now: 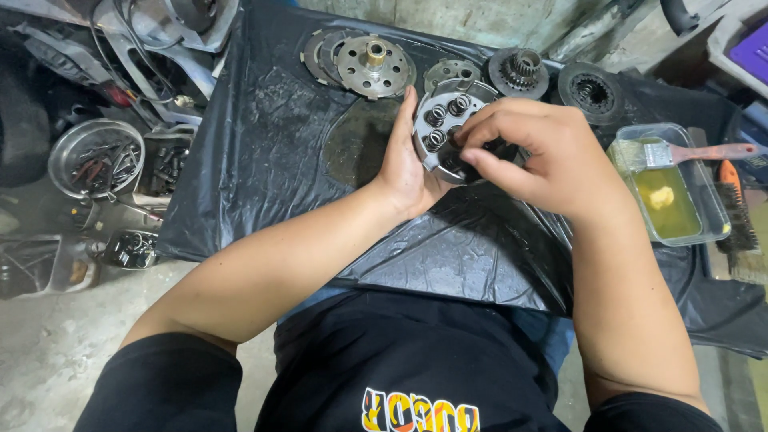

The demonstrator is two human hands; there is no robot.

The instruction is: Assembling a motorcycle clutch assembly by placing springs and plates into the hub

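A: Left hand?
B: Cupping the clutch pressure plate from its left edge, tilting it on the black-sheeted desk.
A: Right hand?
B: Fingers curling onto the plate's springs; its lower half is hiding, pinch unclear.
A: Nearby?
B: Brush lying across the tray of yellow fluid.
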